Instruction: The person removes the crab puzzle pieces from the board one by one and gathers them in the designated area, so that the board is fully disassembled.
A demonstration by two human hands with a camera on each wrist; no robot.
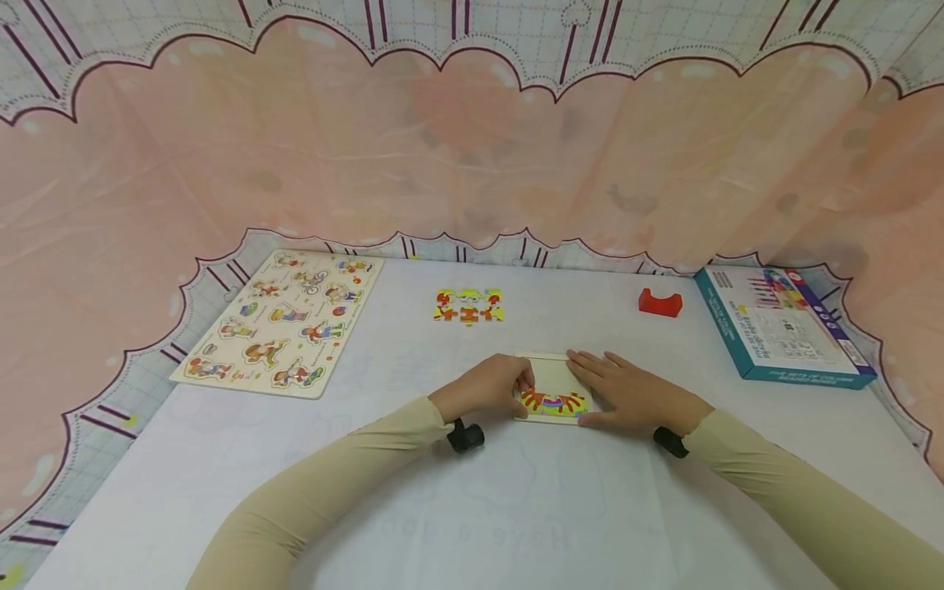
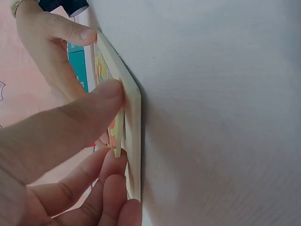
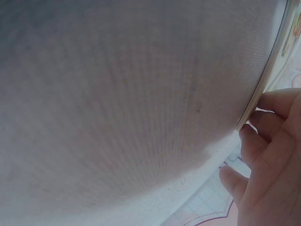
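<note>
A small wooden puzzle tray (image 1: 555, 373) lies on the white table, its near half filled with red, yellow and rainbow-coloured pieces. At its left edge my left hand (image 1: 492, 387) pinches a yellow-and-orange puzzle piece (image 2: 115, 134) between thumb and fingers. In the left wrist view that piece is tilted slightly off the tray's base. My right hand (image 1: 636, 395) rests along the tray's right side, its fingers extended to the far edge and its thumb at the near corner. The right wrist view shows fingertips (image 3: 259, 123) touching the tray's rim.
Beyond the tray lie joined puzzle pieces (image 1: 469, 306) in yellow and red. A picture board (image 1: 274, 324) with figures is at the left. A red notched block (image 1: 660, 302) and a teal-sided box (image 1: 785, 328) stand at the right. Patterned cloth (image 1: 472, 156) hangs behind.
</note>
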